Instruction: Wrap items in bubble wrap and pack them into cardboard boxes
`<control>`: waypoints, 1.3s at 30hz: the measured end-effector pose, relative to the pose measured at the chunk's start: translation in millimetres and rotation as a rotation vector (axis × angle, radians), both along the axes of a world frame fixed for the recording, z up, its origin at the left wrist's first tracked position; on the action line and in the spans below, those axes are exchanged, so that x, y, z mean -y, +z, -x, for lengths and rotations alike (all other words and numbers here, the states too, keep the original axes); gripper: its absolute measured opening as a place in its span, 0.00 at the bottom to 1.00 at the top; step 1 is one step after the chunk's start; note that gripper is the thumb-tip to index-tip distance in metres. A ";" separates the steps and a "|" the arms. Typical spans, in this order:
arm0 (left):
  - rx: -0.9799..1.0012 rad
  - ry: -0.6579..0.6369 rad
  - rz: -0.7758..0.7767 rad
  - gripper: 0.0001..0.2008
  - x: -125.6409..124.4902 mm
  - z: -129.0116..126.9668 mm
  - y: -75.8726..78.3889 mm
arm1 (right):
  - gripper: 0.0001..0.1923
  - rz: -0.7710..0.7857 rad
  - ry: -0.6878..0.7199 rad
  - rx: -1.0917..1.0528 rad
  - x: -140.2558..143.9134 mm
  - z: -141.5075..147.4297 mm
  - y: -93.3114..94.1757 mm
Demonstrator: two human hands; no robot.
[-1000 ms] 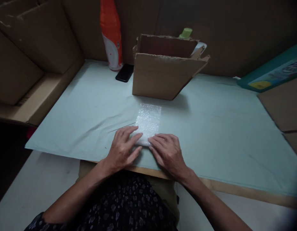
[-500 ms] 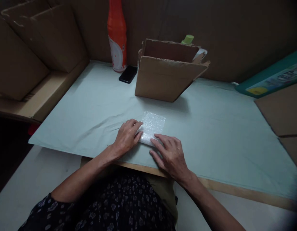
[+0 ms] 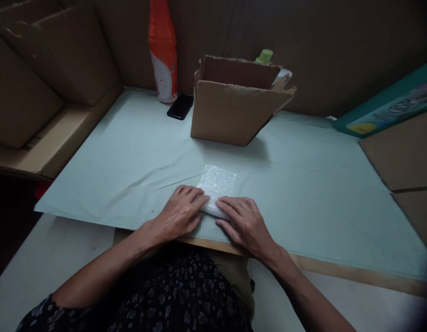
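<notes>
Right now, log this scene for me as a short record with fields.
left hand: left hand flat on near edge of bubble wrap piece
right hand: right hand fingers on same edge
surface: pale green sheet
behind: open cardboard box, orange bottle, black phone

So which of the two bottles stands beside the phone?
The orange bottle: it stands just left of the phone. The other shows only its green cap behind the box.
</notes>
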State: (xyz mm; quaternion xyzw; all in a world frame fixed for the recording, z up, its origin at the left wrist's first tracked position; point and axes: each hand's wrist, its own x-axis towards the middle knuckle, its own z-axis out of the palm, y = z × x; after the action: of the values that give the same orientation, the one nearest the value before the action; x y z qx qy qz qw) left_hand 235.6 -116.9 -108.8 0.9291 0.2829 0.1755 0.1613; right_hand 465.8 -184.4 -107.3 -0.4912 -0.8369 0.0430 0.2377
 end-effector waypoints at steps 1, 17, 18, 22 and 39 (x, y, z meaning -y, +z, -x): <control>0.009 -0.001 0.007 0.21 -2.7 -0.4 -1.1 | 0.16 0.003 -0.014 -0.005 -0.9 -0.4 -2.6; 0.166 0.428 0.265 0.19 -74.2 -57.8 6.3 | 0.16 -0.045 -0.198 0.178 -46.4 -7.7 -4.9; 0.267 0.462 0.373 0.22 -71.7 -56.4 7.7 | 0.15 -0.012 -0.224 0.125 -54.0 -11.6 -4.6; 0.706 0.541 1.001 0.34 -51.7 -46.0 10.9 | 0.14 0.099 -0.338 -0.225 -68.3 -20.2 -1.0; 0.607 0.289 0.202 0.34 -80.8 -44.0 54.2 | 0.24 0.772 -0.128 -1.033 -68.7 -34.0 -1.6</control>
State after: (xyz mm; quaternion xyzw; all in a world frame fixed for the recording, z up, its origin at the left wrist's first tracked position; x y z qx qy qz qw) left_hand 279.6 -36.0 -54.5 0.7642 0.3667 0.4357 0.3028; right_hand 499.8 -115.7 -108.9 -0.5062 -0.5081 0.5575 0.4181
